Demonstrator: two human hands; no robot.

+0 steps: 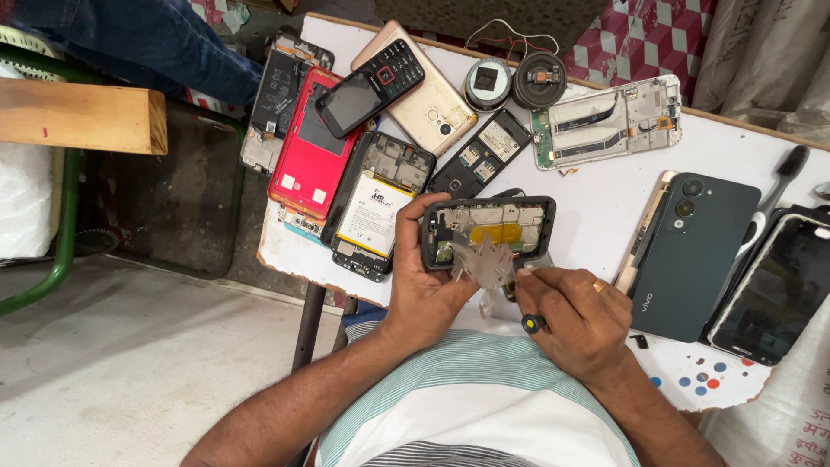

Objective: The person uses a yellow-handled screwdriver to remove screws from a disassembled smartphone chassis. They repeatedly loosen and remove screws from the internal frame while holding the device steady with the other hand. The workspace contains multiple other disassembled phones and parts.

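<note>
Your left hand (pixel 424 290) grips the small opened phone (pixel 488 228) at its left end, holding it just above the near edge of the white table (pixel 605 203). The back cover is already off — the circuit board and a yellow part lie exposed. Your right hand (pixel 577 316) is closed around a thin black-handled tool (pixel 529 298), its tip at the phone's lower edge beside a translucent film piece (pixel 484 259) that sticks out there. The board itself appears seated in the frame, so judge the teardown as partly done — internal parts remain to be lifted. Other dismantled phones (pixel 346 164) lie well apart.
</note>
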